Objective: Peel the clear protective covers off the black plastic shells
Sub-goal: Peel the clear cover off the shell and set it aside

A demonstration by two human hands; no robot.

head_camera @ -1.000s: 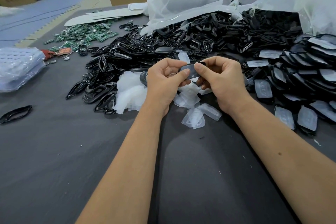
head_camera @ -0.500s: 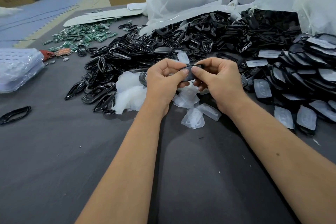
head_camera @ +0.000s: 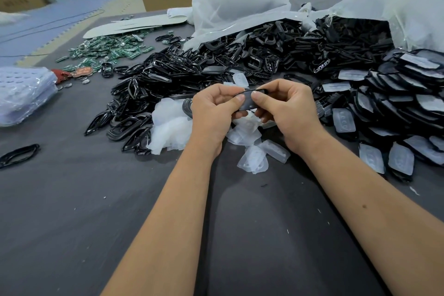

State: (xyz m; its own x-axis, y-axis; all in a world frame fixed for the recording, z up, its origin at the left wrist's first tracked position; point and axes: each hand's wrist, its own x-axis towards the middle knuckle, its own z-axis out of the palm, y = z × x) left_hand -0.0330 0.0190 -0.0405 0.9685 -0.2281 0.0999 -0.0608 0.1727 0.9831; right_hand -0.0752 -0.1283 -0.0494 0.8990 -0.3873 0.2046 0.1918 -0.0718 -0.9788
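I pinch one black shell [head_camera: 249, 101] between both thumbs, my left hand [head_camera: 213, 113] and right hand [head_camera: 288, 108] curled tight round it; peeled covers [head_camera: 252, 151] lie at six o'clock

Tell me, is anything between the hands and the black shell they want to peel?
No, nothing visible. The left hand and right hand both already pinch the black shell, thumbs on its near face.
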